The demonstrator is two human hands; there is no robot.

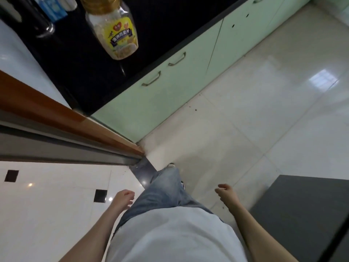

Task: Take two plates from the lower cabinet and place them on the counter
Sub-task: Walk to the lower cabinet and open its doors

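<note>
Single head-worn wide-angle view, tilted, looking steeply down past torso and legs to the tiled floor (264, 114); black counter (79, 69) and green lower cabinet (170, 86) near, upper left.

I see both bare arms hanging down at the person's sides, entering from about 6 o'clock. My left hand (122, 198) sits at roughly 7 o'clock, fingers curled loosely inward, holding nothing, close beside the thigh. My right hand (225, 191) is at about 5 o'clock, also loosely curled and empty, held a little way out from the leg. Both forearms are bare, angled up toward 12 o'clock, wrists straight.
</note>
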